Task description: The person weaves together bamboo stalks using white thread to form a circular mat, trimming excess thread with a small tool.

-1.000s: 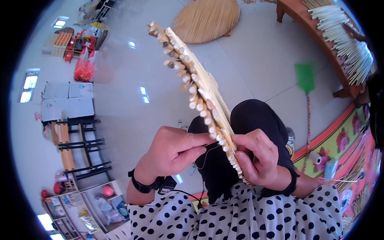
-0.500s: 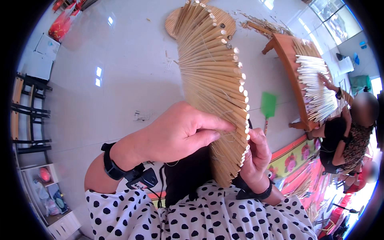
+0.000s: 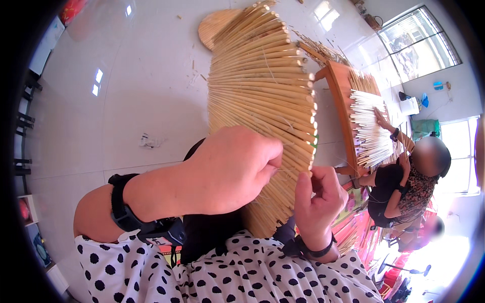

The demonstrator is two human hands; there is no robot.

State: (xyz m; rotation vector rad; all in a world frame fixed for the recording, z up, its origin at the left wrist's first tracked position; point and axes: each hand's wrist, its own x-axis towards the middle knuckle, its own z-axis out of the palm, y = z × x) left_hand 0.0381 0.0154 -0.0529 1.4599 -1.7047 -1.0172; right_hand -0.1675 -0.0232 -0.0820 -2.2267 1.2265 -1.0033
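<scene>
A long mat of tan reed sticks (image 3: 257, 86), bound side by side with thin pale thread, fans from my lap toward the far floor. Its cut white ends form the right edge. My left hand (image 3: 242, 166) is closed over the near part of the mat, thumb and fingers pinched together; what they hold is hidden. At the right edge my right hand (image 3: 321, 197) pinches the end of a stick between thumb and bent forefinger. Loose thread strands lie across the sticks beyond my left hand.
A round woven board (image 3: 212, 29) lies under the mat's far end. On the right stands a wooden table (image 3: 339, 101) bearing pale sticks (image 3: 371, 126), with a co-worker's hand (image 3: 382, 120) on them. Scraps (image 3: 150, 141) lie on the tiled floor.
My left hand's fingers have drawn back a little from the right edge and curled more. My right thumb now shows on the near side of the edge. The view has shifted rightward.
</scene>
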